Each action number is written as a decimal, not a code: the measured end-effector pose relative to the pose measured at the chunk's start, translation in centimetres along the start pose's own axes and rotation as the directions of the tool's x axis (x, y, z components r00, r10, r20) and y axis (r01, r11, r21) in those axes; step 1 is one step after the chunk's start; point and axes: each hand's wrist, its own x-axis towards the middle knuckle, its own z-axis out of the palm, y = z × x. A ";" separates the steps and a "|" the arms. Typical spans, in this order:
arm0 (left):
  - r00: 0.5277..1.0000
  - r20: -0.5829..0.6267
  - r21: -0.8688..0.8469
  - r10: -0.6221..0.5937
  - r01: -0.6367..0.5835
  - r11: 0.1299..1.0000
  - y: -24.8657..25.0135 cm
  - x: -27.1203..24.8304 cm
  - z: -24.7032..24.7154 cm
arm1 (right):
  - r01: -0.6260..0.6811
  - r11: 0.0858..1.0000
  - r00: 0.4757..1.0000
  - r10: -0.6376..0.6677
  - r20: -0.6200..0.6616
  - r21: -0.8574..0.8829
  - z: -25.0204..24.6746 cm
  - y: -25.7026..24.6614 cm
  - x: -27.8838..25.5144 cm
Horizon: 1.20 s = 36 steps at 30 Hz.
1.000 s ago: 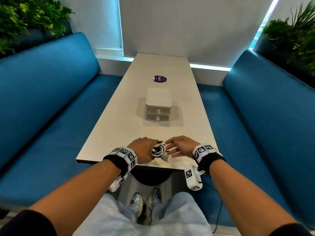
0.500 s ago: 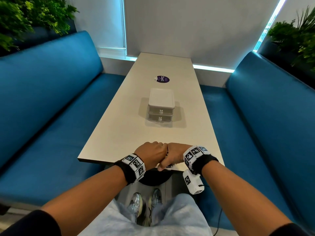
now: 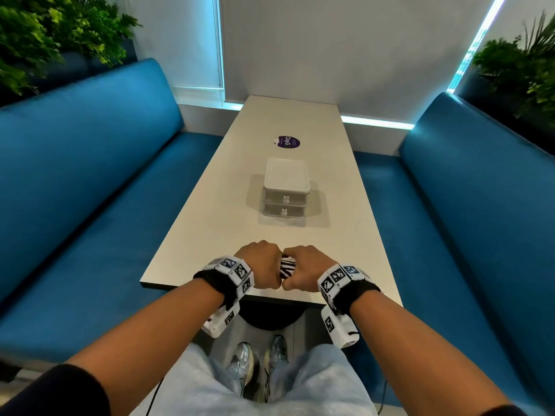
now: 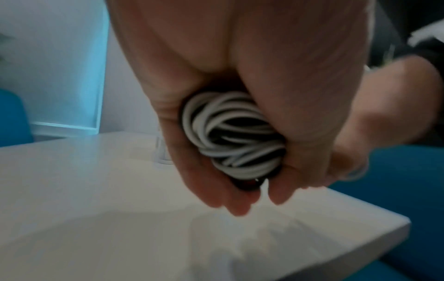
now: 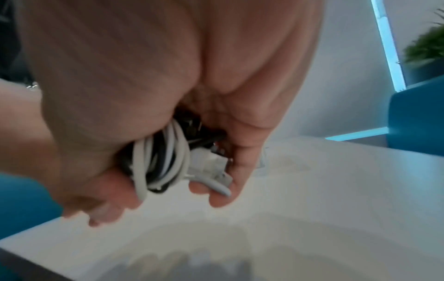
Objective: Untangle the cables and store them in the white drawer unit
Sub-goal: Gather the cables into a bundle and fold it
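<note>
A tangled bundle of white and black cables [image 3: 287,266] sits between both hands just above the near end of the table. My left hand [image 3: 262,263] curls its fingers round the left side of the cable bundle [image 4: 234,136]. My right hand [image 3: 307,267] grips the right side of the cable bundle [image 5: 161,163], where a white plug [image 5: 211,163] lies against the fingers. The thumbs meet below the bundle. The white drawer unit [image 3: 286,191], with two shut drawers, stands farther along the table's middle.
The long pale table [image 3: 210,223] runs away from me between two blue benches [image 3: 75,181]. A round purple sticker [image 3: 288,142] lies beyond the drawer unit. Plants stand in both far corners. My knees and shoes show below the table edge.
One second ago the right hand's fingers were spread beside the bundle; they have since closed round it. Both hands now hold the bundle together, and a strip of it shows between them again.
</note>
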 end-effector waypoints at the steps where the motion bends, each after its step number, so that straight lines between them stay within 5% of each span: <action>1: 0.999 0.041 -0.056 -0.005 0.007 0.998 -0.2 0.1 -0.4 | 0.027 0.999 0.999 -0.029 -0.033 -0.041 0.1 0.0 0.1; 5: 0.998 -0.002 0.011 0.056 -0.056 0.998 -0.3 -0.1 -0.7 | 0.065 0.985 0.988 -0.086 -0.130 -0.161 0.5 0.2 0.2; 8: 0.983 -0.089 0.211 0.161 -0.139 0.968 -0.7 -0.3 -0.1 | 0.082 0.992 0.996 -0.084 -0.011 -0.100 0.1 0.4 0.0; 12: 0.974 -0.039 0.357 0.221 -0.193 0.914 -0.9 -0.3 0.4 | 0.040 0.997 0.987 -0.030 0.159 -0.059 -1.5 -0.2 0.0; 16: 0.963 -0.035 0.391 0.268 -0.233 0.890 -0.5 -0.6 0.8 | 0.007 0.988 0.980 0.024 0.198 -0.154 -1.9 -0.9 0.8; 25: 0.947 -0.130 0.438 0.294 -0.211 0.874 -0.7 -0.6 1.4 | -0.165 0.986 0.959 0.158 0.234 0.011 0.8 -0.8 1.5; 36: 0.983 -0.144 0.214 0.115 -0.082 0.973 -0.2 1.0 0.5 | -0.161 0.931 0.985 0.131 -0.113 -0.327 0.5 -1.4 1.5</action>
